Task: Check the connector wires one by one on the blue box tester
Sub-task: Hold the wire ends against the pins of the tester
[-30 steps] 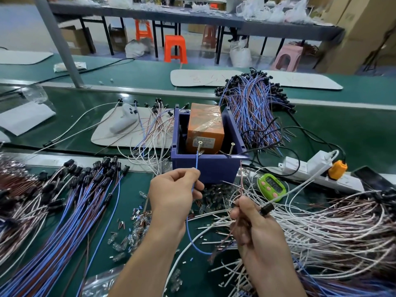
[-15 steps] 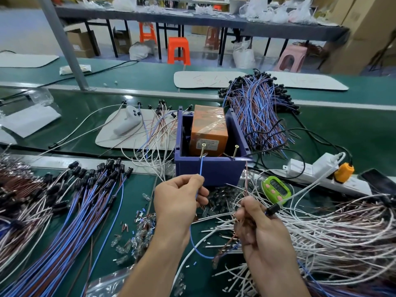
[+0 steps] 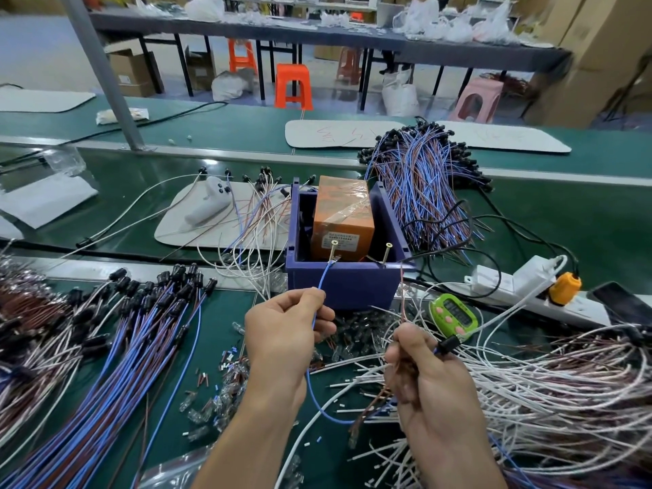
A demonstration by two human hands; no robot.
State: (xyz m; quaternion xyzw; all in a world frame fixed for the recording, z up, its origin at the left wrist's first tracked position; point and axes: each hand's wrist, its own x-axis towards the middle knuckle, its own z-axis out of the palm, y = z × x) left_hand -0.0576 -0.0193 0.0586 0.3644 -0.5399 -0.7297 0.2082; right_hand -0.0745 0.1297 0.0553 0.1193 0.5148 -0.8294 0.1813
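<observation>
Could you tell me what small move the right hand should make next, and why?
Probably lift the right hand so the brown wire tip reaches the right screw: the left hand already has the blue wire at the left screw, while the brown tip seems short.

Left hand [image 3: 287, 333] pinching blue wire [image 3: 324, 278], right hand [image 3: 427, 372] gripping brown wire [image 3: 402, 298], both forearms extended forward

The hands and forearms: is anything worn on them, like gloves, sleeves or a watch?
No. The left hand and the right hand are bare, without gloves or rings. The left forearm and right forearm are bare too: no sleeve, watch or band shows.
</observation>
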